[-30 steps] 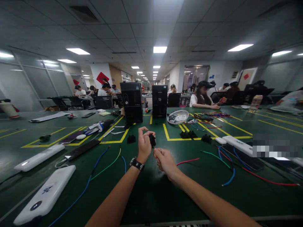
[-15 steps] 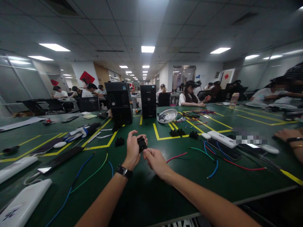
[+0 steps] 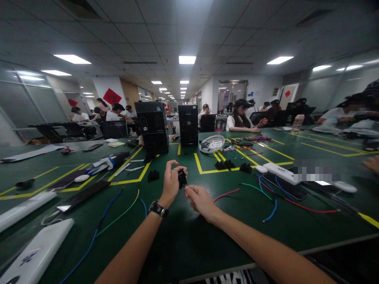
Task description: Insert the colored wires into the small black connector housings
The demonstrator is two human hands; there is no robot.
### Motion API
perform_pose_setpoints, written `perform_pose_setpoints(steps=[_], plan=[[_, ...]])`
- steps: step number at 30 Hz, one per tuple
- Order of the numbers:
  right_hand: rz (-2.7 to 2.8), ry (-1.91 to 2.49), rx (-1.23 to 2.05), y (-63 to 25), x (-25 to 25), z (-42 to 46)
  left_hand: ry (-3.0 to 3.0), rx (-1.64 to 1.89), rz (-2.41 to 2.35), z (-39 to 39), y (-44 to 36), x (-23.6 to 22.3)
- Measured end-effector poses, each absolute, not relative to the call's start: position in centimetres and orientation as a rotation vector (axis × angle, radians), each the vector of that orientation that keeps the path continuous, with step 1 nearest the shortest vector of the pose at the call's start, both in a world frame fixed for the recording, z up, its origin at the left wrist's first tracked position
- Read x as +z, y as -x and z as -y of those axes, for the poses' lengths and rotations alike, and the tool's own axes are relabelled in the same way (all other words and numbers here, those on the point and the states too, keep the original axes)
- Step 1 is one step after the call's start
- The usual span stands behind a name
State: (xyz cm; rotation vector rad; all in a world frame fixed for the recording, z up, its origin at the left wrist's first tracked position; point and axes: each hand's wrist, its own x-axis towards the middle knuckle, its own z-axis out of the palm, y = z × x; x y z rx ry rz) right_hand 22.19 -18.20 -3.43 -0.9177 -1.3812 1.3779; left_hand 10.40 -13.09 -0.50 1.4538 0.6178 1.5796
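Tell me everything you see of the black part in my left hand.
The black part is small, blocky and uneven in outline, dark all over, perhaps plastic. The left grip holds it, apparently above the green table, with fingers hiding some of it. The right grip is close at its lower right; whether they touch is unclear. Its finer details and exact tilt can't be made out.

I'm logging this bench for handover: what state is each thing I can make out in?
Left hand: gripping the black part
Black part: held, off the table
Right hand: fingers closed, contents unclear
Watch: strapped on
Short red wire: lying loose
Left computer tower: upright, power unclear
Right computer tower: upright, power unclear
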Motion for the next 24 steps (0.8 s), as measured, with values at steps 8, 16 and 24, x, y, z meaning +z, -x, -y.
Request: perform_pose_setpoints(steps=[8,16,24], plan=[[1.253,0.850,1.436,-20.3,-3.4,18.8,-1.290,1.915,-0.622,13.0,-11.4,-0.5],[1.208,0.619,1.641,-21.6,-2.5,19.0,-0.934,1.687,-0.800,10.4,-8.7,-2.0],[1.161,0.345,1.951,-23.1,-1.3,19.2,-1.497,1.312,-1.216,8.1,-8.6,-5.0]])
